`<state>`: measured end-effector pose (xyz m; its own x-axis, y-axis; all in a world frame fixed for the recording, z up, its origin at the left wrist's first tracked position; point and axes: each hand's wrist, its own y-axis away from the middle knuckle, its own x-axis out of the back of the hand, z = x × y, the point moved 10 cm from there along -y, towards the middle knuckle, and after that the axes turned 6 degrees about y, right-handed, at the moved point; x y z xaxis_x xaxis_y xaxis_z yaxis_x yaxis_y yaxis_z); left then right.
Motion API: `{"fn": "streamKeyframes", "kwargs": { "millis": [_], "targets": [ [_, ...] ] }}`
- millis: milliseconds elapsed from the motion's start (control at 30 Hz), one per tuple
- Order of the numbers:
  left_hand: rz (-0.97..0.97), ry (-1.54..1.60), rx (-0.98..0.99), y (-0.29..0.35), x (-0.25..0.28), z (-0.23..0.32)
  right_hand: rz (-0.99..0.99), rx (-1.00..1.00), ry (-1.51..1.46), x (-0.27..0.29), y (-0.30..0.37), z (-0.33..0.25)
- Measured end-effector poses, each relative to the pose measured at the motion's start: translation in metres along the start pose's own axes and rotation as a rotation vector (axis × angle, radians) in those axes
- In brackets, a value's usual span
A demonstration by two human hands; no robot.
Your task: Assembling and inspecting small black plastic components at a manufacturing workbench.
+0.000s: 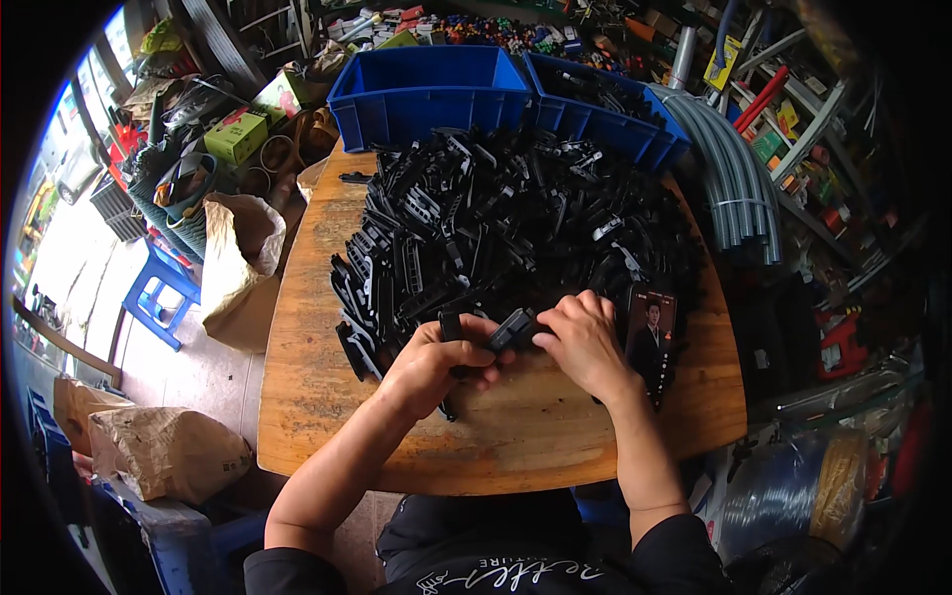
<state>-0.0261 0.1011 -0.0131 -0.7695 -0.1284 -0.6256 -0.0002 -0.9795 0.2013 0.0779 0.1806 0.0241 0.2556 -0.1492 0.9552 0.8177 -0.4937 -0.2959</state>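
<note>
Near the front of the wooden table, my left hand (436,362) is closed around a black plastic part (512,329) with a grey, blocky end. Another dark piece stands up by its thumb, partly hidden by the fingers. My right hand (587,342) pinches the right end of the same part, and its fingertips hide what lies between them. Just beyond both hands spreads a large heap of black plastic parts (476,218), many long and slotted. A phone (652,332) with a lit screen stands right of my right hand.
Two blue bins stand at the table's far edge; the left bin (426,99) shows bare inner walls, the right bin (605,129) holds black parts. Grey pipes (734,188) hang at the right. Paper bags (169,451) and a blue stool (159,288) are at the left.
</note>
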Motion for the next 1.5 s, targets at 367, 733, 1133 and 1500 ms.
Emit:
{"fn": "streamKeyframes", "kwargs": {
  "millis": [367, 733, 1133, 1500],
  "targets": [
    [0.062, -0.154, -0.088, -0.001, 0.003, 0.009, 0.011, 0.024, -0.137, 0.011, -0.003, -0.010],
    [0.130, -0.230, -0.129, 0.000, 0.011, 0.015, 0.002, -0.027, -0.322, 0.020, 0.004, 0.002],
    [0.102, -0.815, -0.355, 0.013, -0.021, 0.029, 0.326, 0.086, -0.757, 0.066, 0.006, -0.028],
    [0.116, -1.075, -0.693, 0.023, -0.038, 0.042, 0.351, 0.069, -0.730, 0.063, 0.007, -0.029]
  ]
}}
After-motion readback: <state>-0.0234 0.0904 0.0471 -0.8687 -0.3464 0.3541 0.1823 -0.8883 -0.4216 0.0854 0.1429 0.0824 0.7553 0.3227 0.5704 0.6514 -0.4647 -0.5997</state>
